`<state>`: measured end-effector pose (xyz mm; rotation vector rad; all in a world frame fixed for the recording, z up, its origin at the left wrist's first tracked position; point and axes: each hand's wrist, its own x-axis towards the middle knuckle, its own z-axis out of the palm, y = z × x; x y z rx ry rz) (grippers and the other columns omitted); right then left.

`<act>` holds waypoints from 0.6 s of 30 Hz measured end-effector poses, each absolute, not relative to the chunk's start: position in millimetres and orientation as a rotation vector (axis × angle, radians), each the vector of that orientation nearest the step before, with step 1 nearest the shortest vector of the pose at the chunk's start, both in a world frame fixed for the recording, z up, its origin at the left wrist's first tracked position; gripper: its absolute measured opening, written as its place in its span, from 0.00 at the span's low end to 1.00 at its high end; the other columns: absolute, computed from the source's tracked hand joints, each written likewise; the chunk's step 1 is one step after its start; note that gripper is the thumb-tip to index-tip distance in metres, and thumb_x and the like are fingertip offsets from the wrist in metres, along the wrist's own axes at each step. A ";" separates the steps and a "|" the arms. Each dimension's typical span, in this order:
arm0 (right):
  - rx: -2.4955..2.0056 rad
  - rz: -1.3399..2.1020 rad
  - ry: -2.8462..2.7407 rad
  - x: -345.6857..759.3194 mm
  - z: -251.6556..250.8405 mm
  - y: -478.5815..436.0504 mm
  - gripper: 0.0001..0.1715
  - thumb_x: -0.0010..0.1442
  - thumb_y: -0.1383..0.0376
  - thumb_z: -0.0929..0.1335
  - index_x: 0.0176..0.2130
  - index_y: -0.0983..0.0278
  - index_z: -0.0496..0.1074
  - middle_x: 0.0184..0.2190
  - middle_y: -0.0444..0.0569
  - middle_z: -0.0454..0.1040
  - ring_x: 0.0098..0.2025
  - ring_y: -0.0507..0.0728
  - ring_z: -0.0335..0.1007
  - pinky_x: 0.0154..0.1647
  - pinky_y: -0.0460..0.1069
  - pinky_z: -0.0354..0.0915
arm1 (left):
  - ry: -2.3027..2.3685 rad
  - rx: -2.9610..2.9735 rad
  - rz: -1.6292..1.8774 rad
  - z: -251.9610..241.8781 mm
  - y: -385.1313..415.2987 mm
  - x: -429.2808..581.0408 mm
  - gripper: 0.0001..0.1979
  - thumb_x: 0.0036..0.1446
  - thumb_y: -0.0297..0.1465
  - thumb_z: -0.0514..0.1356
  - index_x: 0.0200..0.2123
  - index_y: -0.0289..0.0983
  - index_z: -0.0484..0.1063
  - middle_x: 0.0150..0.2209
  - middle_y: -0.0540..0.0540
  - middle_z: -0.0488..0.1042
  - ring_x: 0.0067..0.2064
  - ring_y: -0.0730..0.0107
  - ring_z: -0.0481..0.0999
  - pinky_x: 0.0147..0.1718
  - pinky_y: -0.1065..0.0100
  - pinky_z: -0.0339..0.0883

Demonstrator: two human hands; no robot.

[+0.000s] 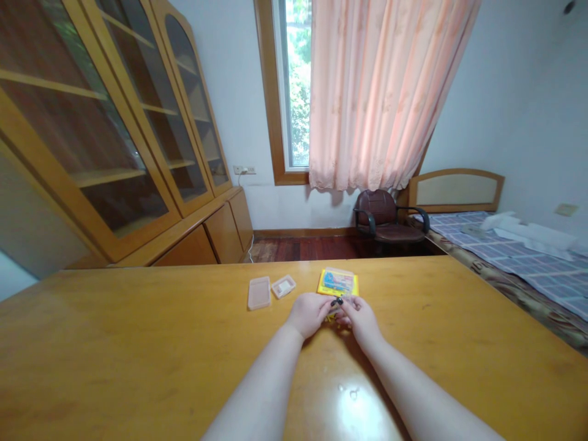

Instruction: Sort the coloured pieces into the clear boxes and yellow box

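My left hand [310,313] and my right hand [362,320] meet over the table, fingers bent and fingertips close together. Between them is a small object, mostly hidden by the fingers; some clear and yellow bits show below the fingertips, but its kind cannot be made out. Just beyond the hands lies a flat yellow case [339,282] with a blue and pink picture and a clear part along its far edge. To the left of my left hand rest a clear rectangular plastic lid or tray [260,294] and a smaller clear box [283,286] with something white in it.
The yellow-brown wooden table [138,343] has its far edge just past the cases. A tiny clear ring-like item [353,394] lies near me between my forearms. Beyond are a glass-door cabinet [184,104], a brown armchair [390,217] and a bed [514,245].
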<state>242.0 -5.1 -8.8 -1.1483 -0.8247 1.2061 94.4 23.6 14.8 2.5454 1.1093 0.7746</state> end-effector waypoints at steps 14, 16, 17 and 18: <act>-1.182 1.181 -0.949 237.5 -10.9 -9.1 0.22 0.40 0.53 0.71 0.31 0.65 0.66 0.21 0.45 0.71 0.19 0.53 0.68 0.19 0.47 0.65 | 1.230 2.200 0.929 -0.1 37.2 86.0 0.22 0.60 0.37 0.43 0.30 0.35 0.73 0.28 0.46 0.75 0.30 0.71 0.72 0.29 0.73 0.61; -1.164 1.186 -0.984 236.6 -13.1 -9.4 0.22 0.42 0.54 0.71 0.33 0.65 0.66 0.23 0.46 0.72 0.21 0.54 0.69 0.20 0.48 0.66 | 1.193 2.132 0.969 -1.7 40.3 83.3 0.22 0.60 0.38 0.43 0.30 0.35 0.73 0.28 0.47 0.75 0.30 0.72 0.72 0.29 0.73 0.62; -1.160 1.174 -0.996 236.7 -14.0 -9.0 0.22 0.42 0.54 0.70 0.33 0.65 0.66 0.24 0.47 0.73 0.23 0.55 0.70 0.21 0.48 0.66 | 1.170 2.123 0.982 -2.2 41.0 82.9 0.21 0.60 0.38 0.43 0.31 0.35 0.73 0.29 0.47 0.75 0.31 0.71 0.72 0.30 0.72 0.63; -1.151 1.155 -1.010 237.2 -15.0 -8.3 0.21 0.43 0.55 0.70 0.34 0.65 0.66 0.26 0.48 0.73 0.25 0.55 0.70 0.23 0.49 0.67 | 1.153 2.125 0.993 -2.6 41.3 83.1 0.20 0.59 0.38 0.44 0.33 0.36 0.73 0.30 0.47 0.76 0.32 0.71 0.73 0.32 0.72 0.63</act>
